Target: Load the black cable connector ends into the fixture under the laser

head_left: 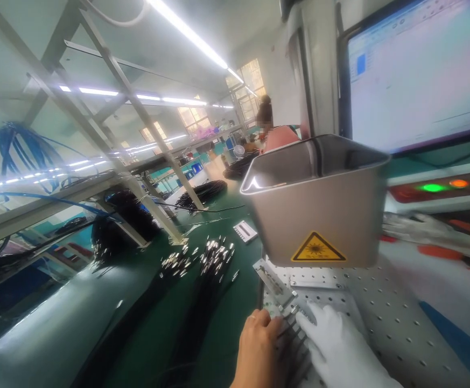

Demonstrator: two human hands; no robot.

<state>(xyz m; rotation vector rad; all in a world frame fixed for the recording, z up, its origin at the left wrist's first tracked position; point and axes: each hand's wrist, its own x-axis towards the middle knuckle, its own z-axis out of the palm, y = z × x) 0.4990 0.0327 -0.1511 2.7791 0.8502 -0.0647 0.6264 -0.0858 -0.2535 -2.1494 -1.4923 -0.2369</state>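
Note:
My left hand (258,345), bare, has its fingers curled in at the left edge of a perforated metal plate (398,307). Facing it, my right hand (335,342) wears a white glove, its thumb and fingers closed around the ends of black cables (289,345). Small metal connectors (293,304) tip these cables and sit at the near end of a narrow metal fixture (273,280). Both hands grip the cables just behind the connectors. Above the fixture hangs a metal hood (319,210) with a yellow laser warning label. Blur hides the exact finger contact.
Bundles of black cables with shiny connectors (216,258) lie on the green table (146,302) to the left. A white card (245,231) lies beyond them. A monitor (420,81) and lit buttons (458,184) stand right. Another person (279,137) is further back.

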